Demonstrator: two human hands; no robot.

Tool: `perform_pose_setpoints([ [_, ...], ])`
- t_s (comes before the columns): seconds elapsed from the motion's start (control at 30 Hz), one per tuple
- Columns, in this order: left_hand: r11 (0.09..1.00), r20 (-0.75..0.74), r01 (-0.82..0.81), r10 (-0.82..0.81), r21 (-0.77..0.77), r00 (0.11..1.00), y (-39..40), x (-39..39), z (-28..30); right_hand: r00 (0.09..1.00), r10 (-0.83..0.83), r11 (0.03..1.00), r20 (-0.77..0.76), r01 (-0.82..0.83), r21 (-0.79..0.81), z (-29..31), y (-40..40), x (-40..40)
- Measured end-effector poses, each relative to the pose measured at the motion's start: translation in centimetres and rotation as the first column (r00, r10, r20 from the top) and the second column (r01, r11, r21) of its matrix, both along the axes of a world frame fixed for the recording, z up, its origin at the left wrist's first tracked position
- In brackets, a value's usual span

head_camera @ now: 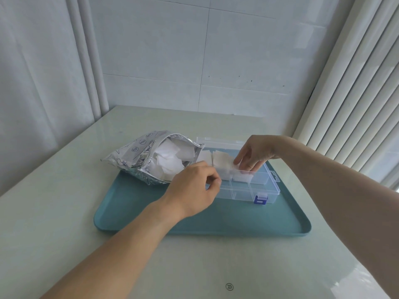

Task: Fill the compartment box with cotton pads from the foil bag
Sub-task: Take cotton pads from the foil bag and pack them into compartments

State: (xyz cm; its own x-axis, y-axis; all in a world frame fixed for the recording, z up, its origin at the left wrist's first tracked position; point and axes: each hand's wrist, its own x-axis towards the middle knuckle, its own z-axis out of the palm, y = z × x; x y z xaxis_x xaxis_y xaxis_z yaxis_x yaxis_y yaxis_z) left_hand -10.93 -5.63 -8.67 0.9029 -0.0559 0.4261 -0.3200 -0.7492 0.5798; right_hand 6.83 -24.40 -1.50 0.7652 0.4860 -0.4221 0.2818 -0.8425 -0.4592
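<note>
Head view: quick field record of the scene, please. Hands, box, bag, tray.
left hand: fingers curled, at the compartment box's left end; a grip is not visible
right hand: pinches a cotton pad over the box
compartment box: clear, lid open, far compartments hold pads, near ones bare
foil bag: open, lying on its side, pads inside
tray: teal, under box and bag

1 bag (138, 154), 1 box (248, 182), 1 tray (216, 221), 2 hands.
</note>
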Motion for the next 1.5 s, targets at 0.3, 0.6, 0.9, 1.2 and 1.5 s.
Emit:
perform_pose_setpoints([
  [0.3, 1.0, -0.013, -0.011, 0.011, -0.009, 1.0, 0.0, 0.1, -0.1, 0.92, 0.174, 0.973, 0.352, -0.105, -0.207, -1.2, 0.6, -1.8],
  [0.6, 0.997, 0.031, 0.021, -0.019, -0.067, 0.999, 0.2, 0.5, -0.4, 0.934, 0.078, 0.994, 0.349, -0.045, -0.102, -1.3, -0.7, -1.7],
  [0.9, 0.907, 0.577, -0.263, 0.414, -0.329, 0.705, 2.9, 0.4, 2.6, 0.948, 0.045, 0.969, 0.315, 0.035, -0.244, -1.2, -0.4, -1.8],
  [1.2, 0.807, 0.054, -0.571, 0.583, -0.149, 0.811, 9.5, 1.6, 1.7, 0.845, 0.004, 0.914, 0.535, -0.22, 0.34, 2.6, 6.7, -9.3],
  [1.5, 0.807, 0.024, -0.548, 0.566, -0.218, 0.824, 9.5, 0.8, 2.8, 0.855, -0.023, 0.929, 0.519, -0.173, 0.326, -3.3, 13.0, -13.2],
])
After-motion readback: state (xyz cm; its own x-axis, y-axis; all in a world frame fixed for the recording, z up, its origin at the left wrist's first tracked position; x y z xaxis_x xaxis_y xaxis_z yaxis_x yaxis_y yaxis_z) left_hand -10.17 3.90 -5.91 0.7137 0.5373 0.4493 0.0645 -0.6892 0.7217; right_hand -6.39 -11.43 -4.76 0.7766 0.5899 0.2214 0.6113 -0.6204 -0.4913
